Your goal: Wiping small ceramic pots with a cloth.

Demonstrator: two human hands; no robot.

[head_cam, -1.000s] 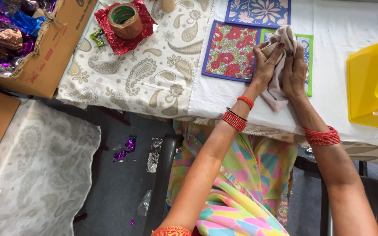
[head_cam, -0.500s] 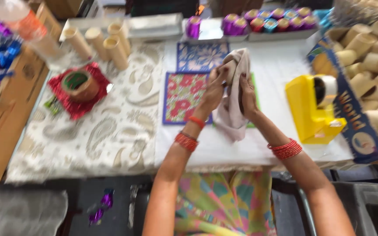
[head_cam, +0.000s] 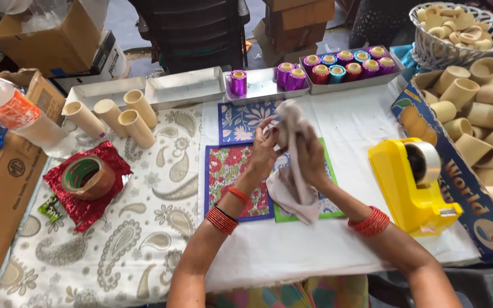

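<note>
- Beige cloth (head_cam: 293,171) hangs between both hands above the middle of the tabletop (head_cam: 338,245), its long axis running roughly upright, top end bunched, lower end draping onto the floral mats (head_cam: 232,171).
- The left hand (head_cam: 263,151) pinches the cloth's upper part from the left side, fingers clenched on the fabric.
- The right hand (head_cam: 312,159) grasps the cloth from the right, a little lower; both sit equally close to it.
- Near the right edge stands a yellow tape dispenser (head_cam: 412,182); toward the left edge a brown tape roll (head_cam: 87,177) rests on red foil (head_cam: 84,208).
- Along the far edge, metal trays (head_cam: 201,85) hold foil-wrapped cups (head_cam: 346,60).
</note>
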